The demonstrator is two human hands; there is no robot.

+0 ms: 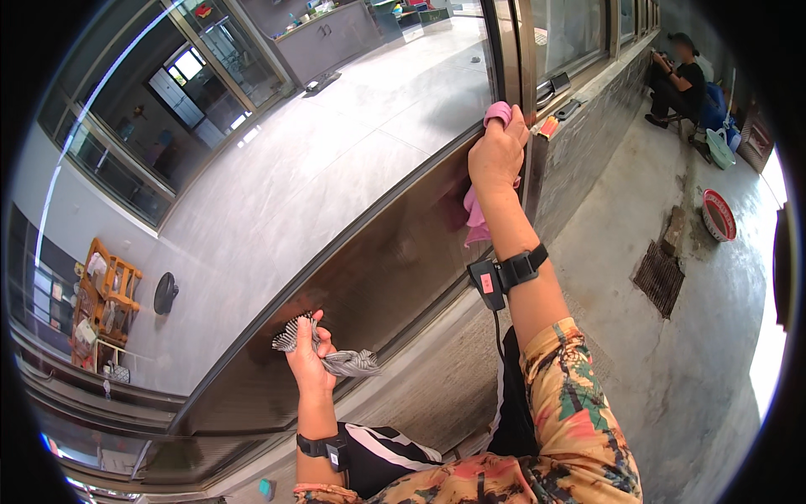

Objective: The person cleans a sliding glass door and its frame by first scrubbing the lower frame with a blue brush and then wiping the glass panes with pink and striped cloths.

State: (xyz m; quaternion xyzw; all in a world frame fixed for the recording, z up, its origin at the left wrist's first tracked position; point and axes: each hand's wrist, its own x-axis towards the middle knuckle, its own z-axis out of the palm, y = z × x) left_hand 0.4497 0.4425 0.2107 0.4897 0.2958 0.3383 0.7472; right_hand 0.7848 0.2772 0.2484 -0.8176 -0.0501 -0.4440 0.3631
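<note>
My left hand (312,359) grips a grey striped cloth (349,363), one part bunched against the dark lower panel (390,264) of a glass door and the rest trailing to the right. Farther up and to the right, my right hand (497,151) holds a pink cloth (477,217) at the corner where the glass (352,145) meets the metal door frame (519,57). Part of the pink cloth shows above the fingers, and the rest hangs behind the wrist. Both wrists wear black straps with small devices.
A ledge (589,94) at the right carries a black-handled tool (568,110) and a small orange-red item (549,127). Beyond, a person (680,82) sits by the wall. On the floor are a red basin (719,215), a green basin (720,149) and a drain grate (658,278).
</note>
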